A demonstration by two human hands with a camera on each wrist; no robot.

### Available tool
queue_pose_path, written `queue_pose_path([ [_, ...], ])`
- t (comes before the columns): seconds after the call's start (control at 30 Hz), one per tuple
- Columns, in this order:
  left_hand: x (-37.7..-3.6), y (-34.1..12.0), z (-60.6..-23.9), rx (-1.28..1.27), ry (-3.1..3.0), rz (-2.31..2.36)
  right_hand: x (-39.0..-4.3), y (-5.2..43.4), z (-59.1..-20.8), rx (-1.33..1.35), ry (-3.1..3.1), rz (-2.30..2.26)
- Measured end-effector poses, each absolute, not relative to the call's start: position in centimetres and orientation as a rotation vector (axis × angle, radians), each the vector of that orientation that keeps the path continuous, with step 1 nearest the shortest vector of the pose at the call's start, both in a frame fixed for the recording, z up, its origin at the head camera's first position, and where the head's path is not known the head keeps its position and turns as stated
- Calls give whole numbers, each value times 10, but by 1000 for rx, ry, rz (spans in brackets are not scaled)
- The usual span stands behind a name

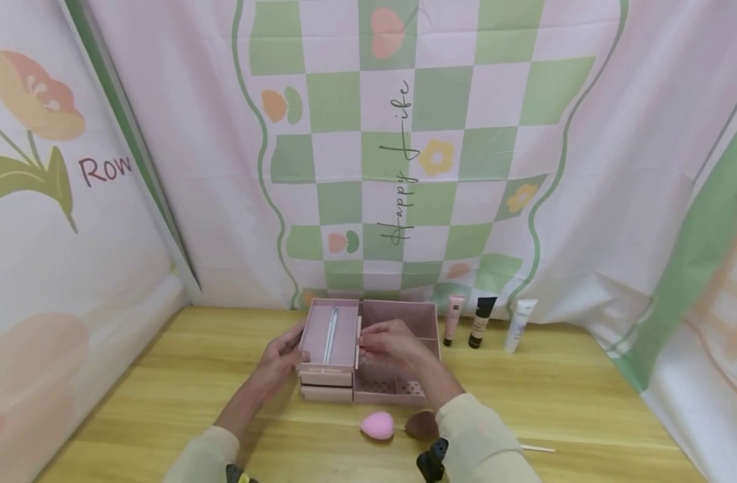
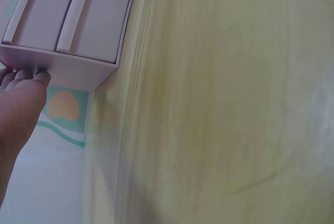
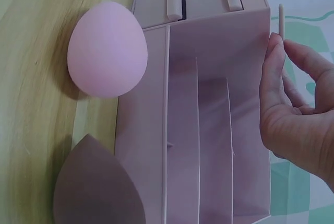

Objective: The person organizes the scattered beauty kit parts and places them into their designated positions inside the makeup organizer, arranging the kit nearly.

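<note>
While we look down from the head view, our left hand (image 1: 281, 362) is curled against the outer side of the pink organiser box (image 1: 368, 352), fingers wrapped on its drawer section, and our right hand (image 1: 392, 343) rests over the box's middle with its fingers bent around something we cannot make out from here. A long pale tool (image 1: 330, 333) already lies in the top tray between our hands. Nearer to us than the right hand, a pink sponge (image 1: 377, 425) and a brown sponge (image 1: 421, 424) are not yet in the box and sit loose on the counter (image 1: 585, 409); beyond and outward of the right hand stand three tubes (image 1: 481, 323), also outside it, and a thin stick (image 1: 537, 448) lies by the right sleeve. From the left wrist, our fingertips (image 2: 26, 75) press the box's edge (image 2: 62, 67), steadying it; two drawer handles show above them. From the right wrist, our fingers (image 3: 292, 114) pinch a slim white stick (image 3: 281, 23) at the box's far wall, above the open divided compartments (image 3: 209, 145), which hold nothing visible. We judge the filling as barely begun: one tool stowed, one stick in hand, sponges and tubes left.
</note>
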State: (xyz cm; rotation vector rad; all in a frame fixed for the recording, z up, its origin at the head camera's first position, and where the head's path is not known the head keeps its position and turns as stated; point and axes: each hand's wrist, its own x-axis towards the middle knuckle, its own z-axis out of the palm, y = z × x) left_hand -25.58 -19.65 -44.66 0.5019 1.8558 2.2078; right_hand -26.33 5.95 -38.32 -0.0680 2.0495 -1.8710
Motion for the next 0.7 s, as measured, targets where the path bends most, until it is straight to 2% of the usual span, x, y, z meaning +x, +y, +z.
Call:
queue_pose_path([
  [0.7,-255,-196,-446,476,1842,2213,-270,49,-374,4,2043,-1856],
])
